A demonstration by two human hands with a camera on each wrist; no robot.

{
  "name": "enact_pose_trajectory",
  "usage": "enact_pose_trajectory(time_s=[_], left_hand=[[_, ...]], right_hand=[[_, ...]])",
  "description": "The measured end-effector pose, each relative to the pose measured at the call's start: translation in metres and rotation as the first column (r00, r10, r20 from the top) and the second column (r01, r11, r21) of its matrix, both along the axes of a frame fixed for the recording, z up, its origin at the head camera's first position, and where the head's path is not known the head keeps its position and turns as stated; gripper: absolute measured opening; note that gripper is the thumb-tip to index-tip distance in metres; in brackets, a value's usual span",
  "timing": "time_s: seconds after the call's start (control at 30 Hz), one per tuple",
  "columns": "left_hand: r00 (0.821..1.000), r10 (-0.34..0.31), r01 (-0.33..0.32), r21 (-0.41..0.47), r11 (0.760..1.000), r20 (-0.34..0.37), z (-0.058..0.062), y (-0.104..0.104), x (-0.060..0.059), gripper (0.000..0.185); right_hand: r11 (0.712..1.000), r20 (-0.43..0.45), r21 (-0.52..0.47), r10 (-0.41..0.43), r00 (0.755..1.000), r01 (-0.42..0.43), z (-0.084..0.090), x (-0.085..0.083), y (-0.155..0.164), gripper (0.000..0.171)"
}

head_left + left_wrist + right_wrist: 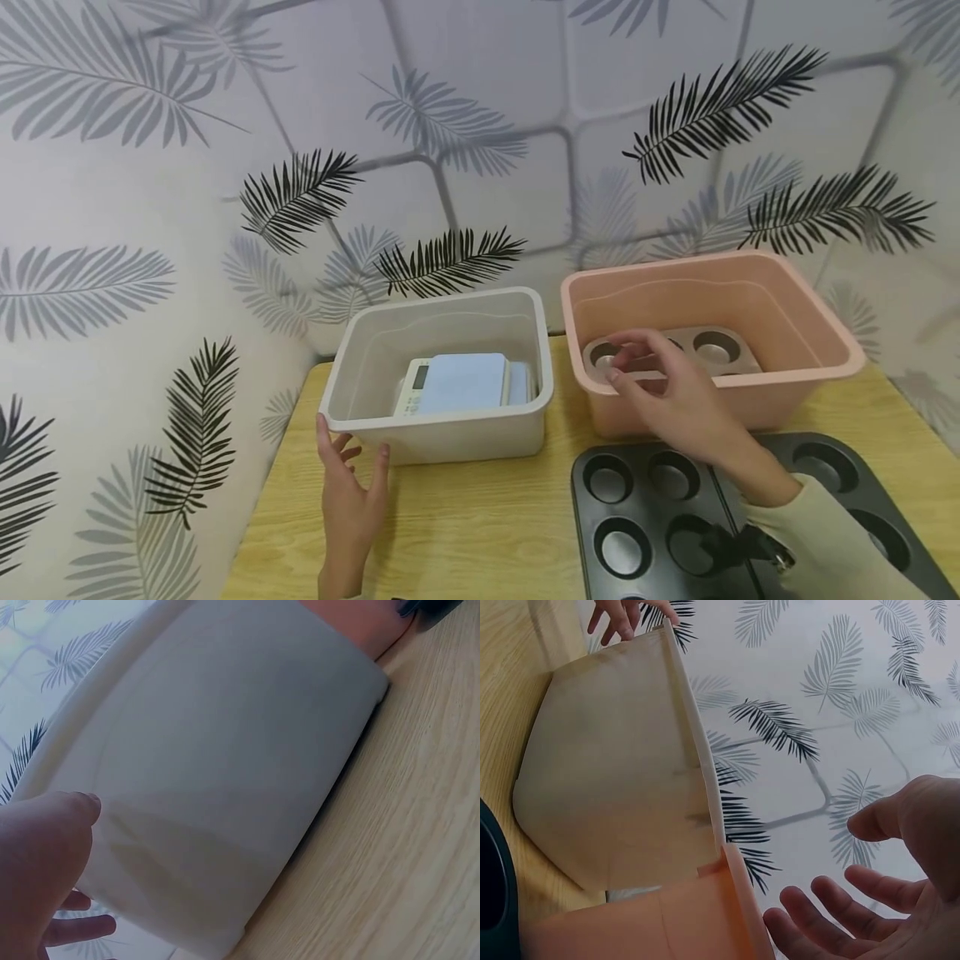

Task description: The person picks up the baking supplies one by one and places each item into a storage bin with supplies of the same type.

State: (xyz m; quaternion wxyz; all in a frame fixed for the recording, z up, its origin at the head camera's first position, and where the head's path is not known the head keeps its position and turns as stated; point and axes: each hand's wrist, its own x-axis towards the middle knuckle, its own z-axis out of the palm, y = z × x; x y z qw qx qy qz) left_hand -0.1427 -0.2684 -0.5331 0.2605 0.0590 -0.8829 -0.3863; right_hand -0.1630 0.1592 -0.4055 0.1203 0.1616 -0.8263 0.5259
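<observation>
My left hand [352,492] is at the front left corner of a white plastic bin [468,437], one fingertip right at the rim and the thumb in front of the wall. In the left wrist view the thumb [56,825] overlaps that wall. Inside the bin lies a kitchen scale [461,383] with a pale blue top and a small display. My right hand [675,396] hovers over the front rim of a pink bin [817,375], fingers loosely bent with nothing between them. A light brown muffin tin [738,354] lies in the pink bin, partly hidden by this hand.
Dark muffin pans [652,521] lie side by side on the wooden table [465,533], at the front right, partly under my right forearm. A leaf-patterned wall covering [510,192] stands right behind both bins and along the left side.
</observation>
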Motion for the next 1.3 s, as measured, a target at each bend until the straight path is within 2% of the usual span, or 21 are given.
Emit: enact_pose_trajectory(time_s=[0.27, 0.53, 0.67, 0.83, 0.9, 1.13, 1.3], left_hand=[[1.000, 0.005, -0.006, -0.040, 0.999, -0.025, 0.003, 0.000, 0.006, 0.101], [0.999, 0.041, -0.040, -0.052, 0.998, 0.013, -0.001, 0.006, 0.016, 0.102], [0.999, 0.024, -0.023, -0.024, 0.999, 0.037, -0.007, 0.015, 0.022, 0.104], [0.999, -0.023, 0.019, 0.099, 0.995, 0.037, -0.009, 0.031, 0.030, 0.099], [0.999, -0.041, 0.038, 0.121, 0.992, 0.024, -0.009, 0.039, 0.032, 0.094], [0.992, -0.113, 0.113, 0.015, 0.994, 0.053, -0.002, 0.065, 0.037, 0.062], [0.980, -0.191, 0.194, -0.076, 0.978, 0.049, -0.005, 0.081, 0.039, 0.055]], right_hand=[[0.999, -0.028, 0.008, -0.033, 0.999, 0.033, -0.004, 0.003, 0.011, 0.036], [0.998, -0.025, -0.010, -0.056, 0.998, 0.056, -0.005, 0.005, 0.022, 0.036], [0.996, -0.048, 0.016, -0.085, 0.995, 0.086, -0.008, 0.007, 0.029, 0.035], [0.995, -0.066, 0.004, -0.097, 0.993, 0.098, -0.014, 0.009, 0.038, 0.037], [0.994, -0.070, -0.003, -0.107, 0.992, 0.107, -0.016, 0.009, 0.043, 0.038], [0.986, -0.085, 0.025, -0.162, 0.983, 0.165, -0.022, 0.015, 0.057, 0.039], [0.979, -0.094, 0.034, -0.198, 0.976, 0.202, -0.024, 0.018, 0.068, 0.039]])
